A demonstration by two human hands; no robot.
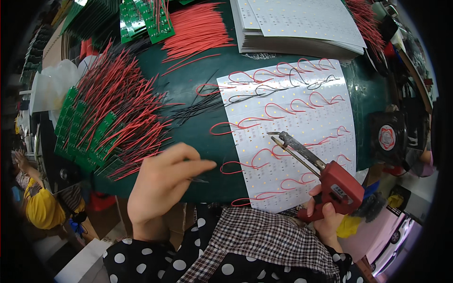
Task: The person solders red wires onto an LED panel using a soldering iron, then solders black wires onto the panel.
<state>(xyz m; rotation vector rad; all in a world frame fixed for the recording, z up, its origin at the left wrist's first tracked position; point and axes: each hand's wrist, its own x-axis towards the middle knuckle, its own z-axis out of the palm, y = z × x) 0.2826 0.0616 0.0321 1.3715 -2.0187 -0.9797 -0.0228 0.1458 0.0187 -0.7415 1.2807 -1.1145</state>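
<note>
- Two hands are working over the green worktop [365, 101], where a white sheet [318, 122] is lying beneath the tool, carrying rows of looped red wires and some black wires [198, 106].
- Good technique, judging by the layout, is placing the tip of the red soldering gun [344, 188] on one contact at a time, heating wire end and contact together, then lifting cleanly.
- The operator should be keeping the hot shaft clear of neighbouring red loops, since contact could be scorching their insulation.
- The free fingers should be steadying each wire well back from the heated point.
- The right hand [325, 217] is closing around the soldering gun's handle, with its tip pointing left over the middle of the sheet; whether the tip is touching cannot be told.
- The left hand [163, 179] is hovering left of the sheet, near the heap of red wires [127, 89]; its fingers are curling, the index reaching toward the sheet, the gap looking narrow. Blur is hiding whether it is holding anything.
</note>
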